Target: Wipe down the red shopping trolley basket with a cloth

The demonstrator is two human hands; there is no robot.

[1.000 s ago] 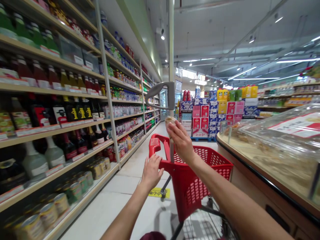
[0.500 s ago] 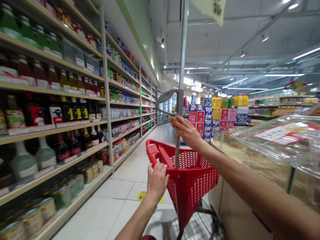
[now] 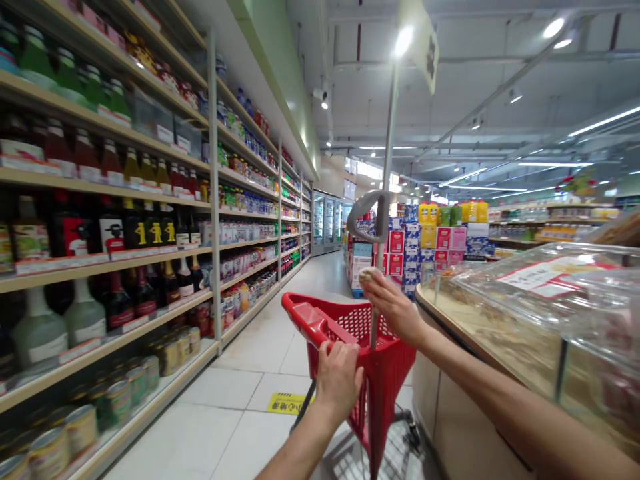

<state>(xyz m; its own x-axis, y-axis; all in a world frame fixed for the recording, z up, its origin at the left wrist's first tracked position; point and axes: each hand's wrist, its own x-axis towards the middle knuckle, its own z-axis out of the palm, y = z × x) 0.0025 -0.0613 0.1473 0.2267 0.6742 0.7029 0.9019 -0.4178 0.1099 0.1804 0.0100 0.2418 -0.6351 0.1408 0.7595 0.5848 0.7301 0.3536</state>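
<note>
A red plastic shopping cart (image 3: 395, 380) with perforated sides stands in front of me, turned at an angle. My left hand (image 3: 340, 377) has its fingers curled over the near edge of the cart's red handle. From the cart rises a metal pole (image 3: 391, 127), with a grey loop-shaped handle (image 3: 383, 217) partway up. Just below that loop, my right hand (image 3: 390, 300) is at the pole, its fingers together on a small pale wad (image 3: 371, 273) that looks like cloth. Part of the wad is hidden by the fingers. A pale flag (image 3: 419, 40) hangs from the pole's top.
Shelves of bottles and cans (image 3: 135, 257) line the left. On the right runs a counter (image 3: 440, 400) with clear plastic covers (image 3: 575, 280). Stacked boxes (image 3: 400, 247) stand ahead. A yellow sticker (image 3: 287, 403) marks the tiled floor, which continues along the aisle.
The cart's pole and loop have swung to the right in view. My right hand with the pale wad sits lower, farther below the loop. My left hand has shifted right along with the cart.
</note>
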